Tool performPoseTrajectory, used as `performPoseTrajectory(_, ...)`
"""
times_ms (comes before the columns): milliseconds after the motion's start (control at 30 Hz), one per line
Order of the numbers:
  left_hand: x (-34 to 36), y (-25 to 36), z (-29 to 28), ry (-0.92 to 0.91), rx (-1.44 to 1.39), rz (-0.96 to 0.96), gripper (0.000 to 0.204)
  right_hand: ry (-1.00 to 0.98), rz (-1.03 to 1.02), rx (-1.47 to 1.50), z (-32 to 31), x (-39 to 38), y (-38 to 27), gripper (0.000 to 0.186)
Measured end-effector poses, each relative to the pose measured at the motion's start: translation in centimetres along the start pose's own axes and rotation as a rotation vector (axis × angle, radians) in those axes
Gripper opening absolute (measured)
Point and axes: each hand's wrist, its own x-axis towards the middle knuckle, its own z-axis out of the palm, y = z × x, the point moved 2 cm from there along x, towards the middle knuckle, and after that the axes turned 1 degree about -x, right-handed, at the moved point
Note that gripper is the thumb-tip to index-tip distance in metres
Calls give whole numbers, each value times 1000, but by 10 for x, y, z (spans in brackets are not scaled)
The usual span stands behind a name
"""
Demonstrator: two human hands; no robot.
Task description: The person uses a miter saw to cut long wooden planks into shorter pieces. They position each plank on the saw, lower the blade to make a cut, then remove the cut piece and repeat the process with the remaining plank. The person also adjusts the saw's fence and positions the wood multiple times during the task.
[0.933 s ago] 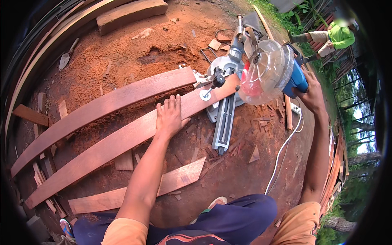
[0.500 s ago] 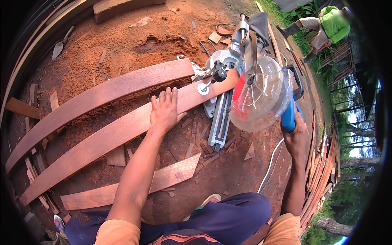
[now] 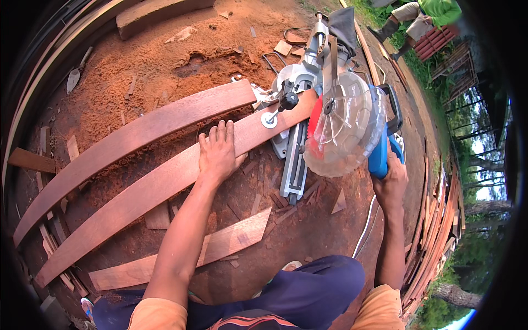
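Observation:
A long curved plank (image 3: pixel 165 170) of reddish wood runs from the lower left up to a mitre saw (image 3: pixel 341 121). Its far end lies under the clear round blade guard, and a clamp with a black knob (image 3: pixel 288 100) presses down on it. My left hand (image 3: pixel 216 151) rests flat on the plank, fingers stretched out, to the left of the clamp. My right hand (image 3: pixel 391 179) is wrapped round the saw's blue handle (image 3: pixel 378 158). The guard covers most of the blade. A second curved plank (image 3: pixel 132 124) lies beyond the first, its end near the saw base.
A shorter board (image 3: pixel 181 256) with a slanted end lies near my legs. Sawdust (image 3: pixel 159 60), offcuts and a trowel (image 3: pixel 73 78) cover the ground. A white cord (image 3: pixel 364 228) trails below the saw. Wood strips (image 3: pixel 434 231) are piled at right; another person (image 3: pixel 418 22) is behind.
The view has shifted slightly. Both my hands keep their places on the plank and saw handle. In the background, the other person now leans over a reddish-brown stack.

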Motion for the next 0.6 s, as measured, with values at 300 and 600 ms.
performPoseTrajectory(300, 47, 43, 4, 74, 20, 69, 108, 9, 11, 43, 6, -2, -8, 74)
performPoseTrajectory(600, 88, 61, -3, 57, -176, 100, 115, -11, 30, 25, 3, 0, -12, 72)
